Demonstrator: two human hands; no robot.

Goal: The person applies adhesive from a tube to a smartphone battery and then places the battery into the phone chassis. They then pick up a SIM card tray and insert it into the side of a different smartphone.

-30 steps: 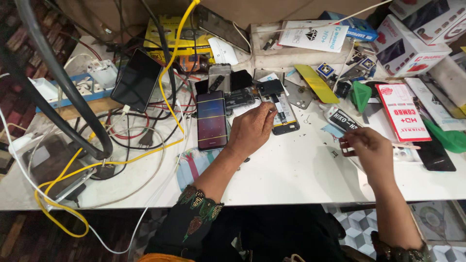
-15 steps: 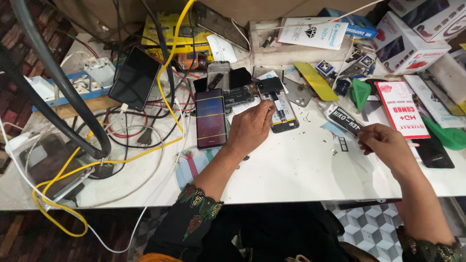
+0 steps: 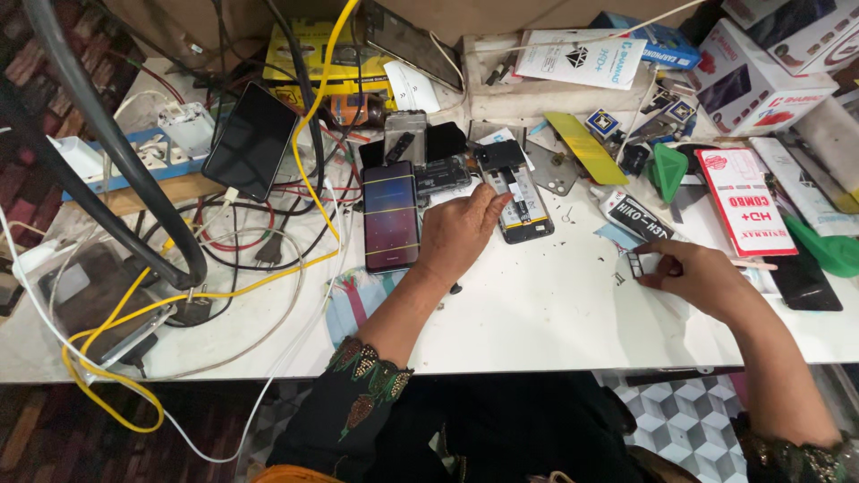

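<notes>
Opened phone (image 3: 522, 199) under left hand (image 3: 461, 234); red-white package (image 3: 744, 201) right

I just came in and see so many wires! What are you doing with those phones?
A person sits at a white table strewn with phone parts. The left hand rests its fingertips on an opened phone, beside another phone lying screen up. The right hand pinches a small card tray just above the table. Cables, boxes and tools lie all around.

Glossy glass phone screen (image 3: 391, 217), smooth matt white tabletop (image 3: 537, 313), glossy yellow plastic cable (image 3: 215, 291), embroidered cloth sleeve (image 3: 353, 394)
</notes>
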